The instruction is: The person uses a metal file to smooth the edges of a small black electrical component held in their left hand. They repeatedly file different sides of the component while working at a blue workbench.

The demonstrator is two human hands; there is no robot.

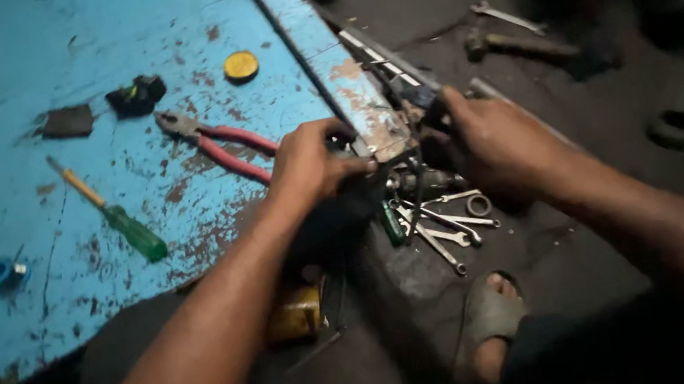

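Note:
My left hand [308,166] is closed around a small dark part at the corner of the worn blue board [16,186]. My right hand [490,143] grips a dark, blurred object just right of that corner, close to the left hand. What exactly each hand holds is hard to make out. Red-handled pliers [217,141] lie on the board right beside my left hand. A green-handled screwdriver [112,213] lies further left.
On the board sit a yellow round tin [241,65], a black part [136,95], a dark patch [68,122] and a small blue piece [5,274]. Several wrenches [446,226] lie on the dark floor below my hands. A hammer [519,44] lies behind. My sandalled foot [493,309] is below.

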